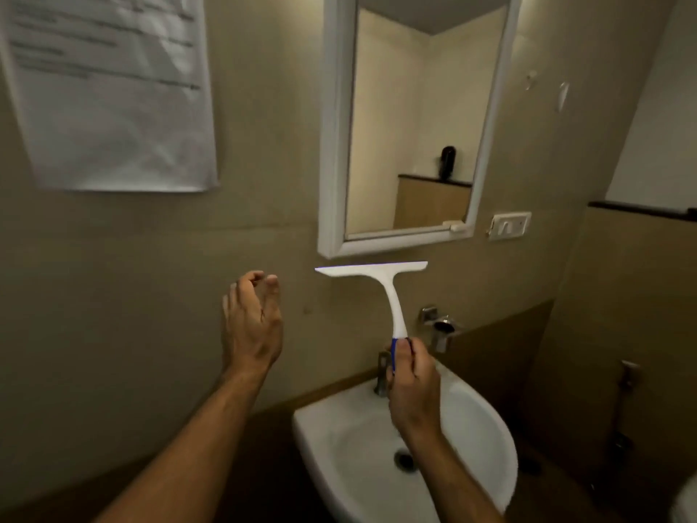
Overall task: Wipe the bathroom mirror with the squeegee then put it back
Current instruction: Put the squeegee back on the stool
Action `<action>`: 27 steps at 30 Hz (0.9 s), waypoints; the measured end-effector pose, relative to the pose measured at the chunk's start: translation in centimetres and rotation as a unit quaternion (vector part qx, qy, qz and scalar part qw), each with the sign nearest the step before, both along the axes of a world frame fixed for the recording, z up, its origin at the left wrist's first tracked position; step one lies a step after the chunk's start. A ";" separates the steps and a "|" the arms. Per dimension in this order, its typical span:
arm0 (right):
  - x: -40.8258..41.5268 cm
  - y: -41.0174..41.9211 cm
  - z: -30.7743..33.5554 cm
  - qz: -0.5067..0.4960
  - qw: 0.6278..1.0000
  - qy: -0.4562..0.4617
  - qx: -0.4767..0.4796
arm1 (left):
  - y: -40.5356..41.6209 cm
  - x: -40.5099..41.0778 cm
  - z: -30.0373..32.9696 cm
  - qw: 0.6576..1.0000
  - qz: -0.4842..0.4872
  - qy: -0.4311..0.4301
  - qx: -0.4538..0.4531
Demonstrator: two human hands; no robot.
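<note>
A white squeegee [381, 283] with a blue grip stands upright in my right hand [413, 386], which grips the lower end of its handle. Its blade is level, just below the bottom frame of the mirror [415, 118], apart from the glass. The mirror has a white frame and hangs on the beige wall above the sink. My left hand [251, 322] is raised to the left of the squeegee, fingers loosely curled, holding nothing.
A white sink [486, 420] with a metal tap [383, 371] sits below my right hand. A paper sheet [109, 92] hangs on the wall at upper left. A switch plate [509, 225] and a metal wall fitting [439, 326] lie right of the mirror.
</note>
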State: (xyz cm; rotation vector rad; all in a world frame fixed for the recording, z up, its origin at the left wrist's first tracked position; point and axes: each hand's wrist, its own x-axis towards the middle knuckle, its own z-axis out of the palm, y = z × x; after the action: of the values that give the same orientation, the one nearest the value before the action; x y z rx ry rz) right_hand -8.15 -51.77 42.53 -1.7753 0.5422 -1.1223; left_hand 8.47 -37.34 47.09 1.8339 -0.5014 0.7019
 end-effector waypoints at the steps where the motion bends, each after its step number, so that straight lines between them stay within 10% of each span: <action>1: -0.5 1.7 -1.8 0.014 1.000 0.012 0.008 | 2.0 -0.9 -2.3 1.000 0.006 0.011 0.019; 12: -5.9 13.8 -17.8 0.203 0.942 0.232 0.132 | 21.7 -14.1 -23.5 0.911 0.152 0.265 0.278; 27: -5.4 26.8 -25.7 0.284 0.881 0.362 0.106 | 34.6 -20.4 -29.0 0.852 0.168 0.324 0.375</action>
State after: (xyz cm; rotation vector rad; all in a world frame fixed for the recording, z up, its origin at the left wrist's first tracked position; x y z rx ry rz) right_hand -13.59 -24.97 16.86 -1.9420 0.4927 0.0356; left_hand -11.96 -2.75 18.07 2.7753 0.0312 0.0325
